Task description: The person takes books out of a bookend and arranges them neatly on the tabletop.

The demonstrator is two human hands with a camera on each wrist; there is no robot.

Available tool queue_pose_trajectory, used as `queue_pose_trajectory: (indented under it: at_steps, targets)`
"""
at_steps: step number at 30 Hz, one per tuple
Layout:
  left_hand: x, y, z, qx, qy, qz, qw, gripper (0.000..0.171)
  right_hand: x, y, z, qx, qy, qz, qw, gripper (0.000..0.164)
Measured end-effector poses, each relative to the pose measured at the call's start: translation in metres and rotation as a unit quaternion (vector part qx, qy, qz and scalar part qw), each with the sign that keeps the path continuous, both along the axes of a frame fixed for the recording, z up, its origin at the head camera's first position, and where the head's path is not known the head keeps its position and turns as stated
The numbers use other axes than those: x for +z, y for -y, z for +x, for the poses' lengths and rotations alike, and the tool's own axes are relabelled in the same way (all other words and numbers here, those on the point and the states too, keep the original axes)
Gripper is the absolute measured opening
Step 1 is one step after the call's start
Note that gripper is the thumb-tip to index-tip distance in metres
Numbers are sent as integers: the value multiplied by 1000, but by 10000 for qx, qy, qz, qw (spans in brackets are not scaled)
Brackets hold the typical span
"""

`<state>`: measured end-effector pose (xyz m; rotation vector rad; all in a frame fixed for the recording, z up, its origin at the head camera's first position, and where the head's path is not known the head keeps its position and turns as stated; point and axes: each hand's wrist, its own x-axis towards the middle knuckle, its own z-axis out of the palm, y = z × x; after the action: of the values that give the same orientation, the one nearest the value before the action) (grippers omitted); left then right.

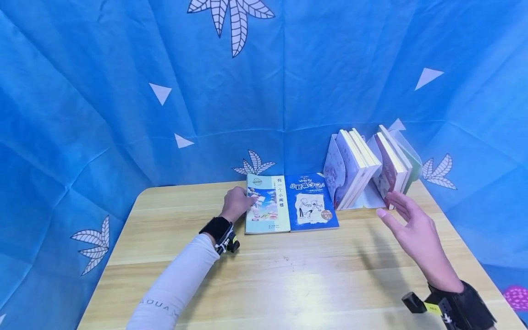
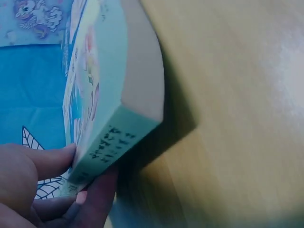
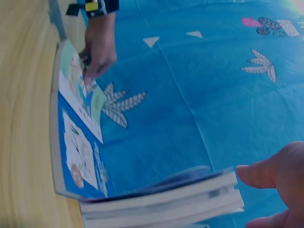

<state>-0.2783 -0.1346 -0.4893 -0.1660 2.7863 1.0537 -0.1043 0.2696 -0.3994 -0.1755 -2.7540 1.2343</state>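
My left hand (image 1: 238,202) pinches the spine edge of a pale green paperback book (image 1: 268,220), thumb on the cover and fingers at the spine's underside. In the left wrist view, that book (image 2: 111,80) has its near edge above the wood, a shadow beneath it. Against its right side lies a blue comic-style book (image 1: 314,204), flat on the table. My right hand (image 1: 416,229) hovers with fingers apart, holding nothing, in front of the books at the right (image 1: 396,160). In the right wrist view, its thumb (image 3: 259,175) is close to the edge of upright books (image 3: 166,202).
A bookend rack (image 1: 369,199) at the back right holds several books in two leaning groups, with a gap between them. Blue patterned cloth (image 1: 264,101) hangs behind the wooden table (image 1: 264,275). Both wrists wear black straps with small cameras.
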Motion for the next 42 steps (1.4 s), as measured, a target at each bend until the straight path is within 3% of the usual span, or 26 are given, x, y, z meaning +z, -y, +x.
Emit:
queue_pose_trajectory:
  at_steps: [7, 11, 15, 21, 25, 33, 38, 42]
  targets:
    - [-3, -2, 3, -143, -86, -512, 9986, 36, -1, -13, -13, -241, -165, -233, 9993, 85]
    - [-3, -3, 6, -298, -312, -720, 9965, 36, -3, -17, -19, -292, -254, -356, 9986, 84]
    - [-1, -6, 12, -566, -764, -1109, 9893, 37, -4, -18, -24, -428, -397, -341, 9977, 82]
    - [6, -16, 24, -949, -1190, -1604, 9752, 59, -6, -22, -27, -786, -494, -233, 9954, 79]
    - [13, -24, 36, -1233, -1349, -1541, 9710, 60, -7, -27, -27, -915, -605, -295, 9935, 77]
    - [30, -33, 69, -2094, -1719, -898, 9584, 48, -7, -36, -37, -1089, -590, -471, 9912, 72]
    - [37, -30, 91, -2304, -1876, -883, 9508, 49, -7, -39, -43, -1720, -624, -516, 9818, 64]
    - [41, -23, 103, -2324, -1981, -933, 9477, 47, -8, -42, -49, -1812, -761, -419, 9796, 62]
